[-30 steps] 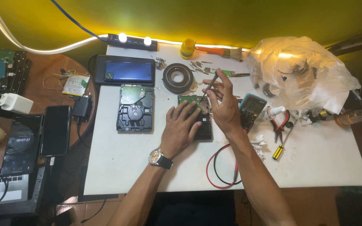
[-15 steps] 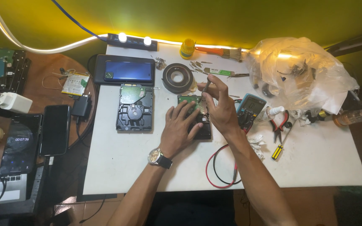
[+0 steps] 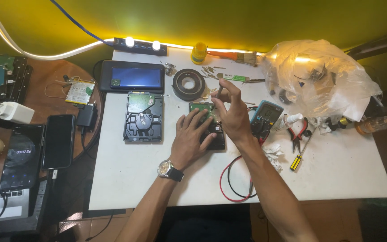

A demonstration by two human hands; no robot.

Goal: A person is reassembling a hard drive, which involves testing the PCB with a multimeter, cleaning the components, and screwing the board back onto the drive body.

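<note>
A: At the middle of the white desk (image 3: pixel 337 179), what is lying under the hands?

B: A hard drive (image 3: pixel 211 130) is lying there circuit-board side up, green board showing at its far end, dark casing toward the near edge. The left hand (image 3: pixel 190 139) is resting flat on it, fingers spread and pressing down, not curled around anything. A wristwatch (image 3: pixel 169 169) is sitting on that wrist.

A: And the right hand?

B: The right hand (image 3: pixel 233 114) is hovering just above the drive's far end, fingers pinched closed around a thin screwdriver (image 3: pixel 219 92) held nearly upright. Its tip is hidden behind the fingers, so I cannot tell whether it is touching the board.

A: Neighbours?

B: A second hard drive (image 3: pixel 143 117) is lying just to the left, lid side up, apart from the first. A multimeter (image 3: pixel 265 117) is sitting just to the right, with red and black leads (image 3: pixel 234 179) looping toward the near edge. Red-handled pliers (image 3: pixel 297 132) and a small yellow-handled screwdriver (image 3: pixel 297 162) are lying further right.

A: Far edge?

B: A dark tablet (image 3: pixel 133 76) is lying toward the far left corner, a roll of black tape (image 3: pixel 189 84) beside it, a yellow-capped pot (image 3: pixel 199 51) and a brush (image 3: pixel 236 56) behind. A crumpled clear plastic bag (image 3: pixel 319 76) is filling the far right corner.

A: Off the desk?

B: On the round wooden table (image 3: pixel 45 103) to the left, a black phone (image 3: pixel 59 141) and a white charger (image 3: pixel 14 112) are lying.
</note>
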